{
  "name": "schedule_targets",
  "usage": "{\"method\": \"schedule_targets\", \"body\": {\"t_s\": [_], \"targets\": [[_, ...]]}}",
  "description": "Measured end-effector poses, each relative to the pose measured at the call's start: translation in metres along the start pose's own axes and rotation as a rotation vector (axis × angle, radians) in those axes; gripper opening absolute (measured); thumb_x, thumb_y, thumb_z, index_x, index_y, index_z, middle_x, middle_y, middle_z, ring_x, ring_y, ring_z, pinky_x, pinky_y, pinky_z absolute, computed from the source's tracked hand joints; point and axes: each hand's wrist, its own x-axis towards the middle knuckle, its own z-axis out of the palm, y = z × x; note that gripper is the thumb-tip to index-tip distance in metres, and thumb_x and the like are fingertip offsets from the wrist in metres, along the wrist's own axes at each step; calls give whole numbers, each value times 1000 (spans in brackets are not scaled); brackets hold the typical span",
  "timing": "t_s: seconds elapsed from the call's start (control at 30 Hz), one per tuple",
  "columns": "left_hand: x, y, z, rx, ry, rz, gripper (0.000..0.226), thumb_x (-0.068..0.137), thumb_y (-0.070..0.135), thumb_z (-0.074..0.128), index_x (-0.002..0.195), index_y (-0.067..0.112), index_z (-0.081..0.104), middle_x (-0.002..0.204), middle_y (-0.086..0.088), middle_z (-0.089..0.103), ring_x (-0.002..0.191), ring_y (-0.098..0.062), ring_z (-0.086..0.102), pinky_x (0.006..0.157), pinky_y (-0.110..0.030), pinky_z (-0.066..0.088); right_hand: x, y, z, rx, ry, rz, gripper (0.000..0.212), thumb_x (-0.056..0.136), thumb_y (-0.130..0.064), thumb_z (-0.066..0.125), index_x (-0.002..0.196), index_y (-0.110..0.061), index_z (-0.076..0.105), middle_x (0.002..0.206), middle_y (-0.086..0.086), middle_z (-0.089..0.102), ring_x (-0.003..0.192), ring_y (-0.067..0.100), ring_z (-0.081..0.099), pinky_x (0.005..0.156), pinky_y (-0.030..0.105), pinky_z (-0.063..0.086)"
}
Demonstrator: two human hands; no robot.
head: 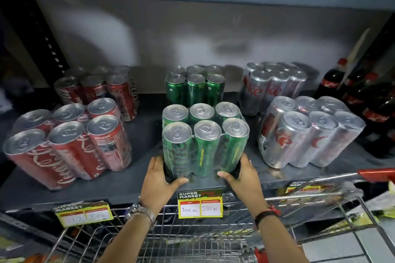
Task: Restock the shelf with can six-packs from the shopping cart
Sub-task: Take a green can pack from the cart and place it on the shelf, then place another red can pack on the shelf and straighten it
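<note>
Dark shelf (136, 190) holds red, green, silver six-packs in rows. Wire cart (192, 239) below, against shelf edge. Green six-pack (203, 141) upright at shelf front centre, clamped low between left hand (159, 179) and right hand (241, 177). Price tag (199, 204) just beneath.

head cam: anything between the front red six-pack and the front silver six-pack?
Yes: in the head view, the green six-pack stands between the red six-pack and the silver six-pack, gripped by left hand and right hand.
</note>
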Motion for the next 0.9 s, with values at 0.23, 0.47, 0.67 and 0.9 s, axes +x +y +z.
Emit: {"method": "schedule_targets", "body": {"t_s": [0.23,0.47,0.67,0.9], "targets": [[0,-3,0,22,29,30,52,57,22,82,97,2,54,91,-1,49,91,-26,54,71,-26,38,-3,6,-1,7,4,-22,58,69,-25,75,117,-14,46,111,9,64,113,27,51,91,14,20],[1,-6,0,17,33,62,50,58,19,81,95,0,54,90,-1,48,83,-17,47,69,-26,35,-4,5,-4,-43,12,-40,59,66,-31,76,113,-12,47,109,10,65,107,27,55,89,23,32],[0,-8,0,14,21,53,49,59,20,80,95,1,53,92,-1,48,87,-20,50,70,-26,36,-6,3,-5,-13,21,7,57,62,-29,80,107,-12,50,106,10,62,100,24,54,77,27,42],[-4,-3,-4,-40,-82,4,64,65,19,76,119,3,45,112,-6,46,116,-26,45,90,-25,37,-22,-13,-13,228,45,61,82,68,-23,75,136,-16,30,135,0,47,127,16,39,108,37,35]]}}
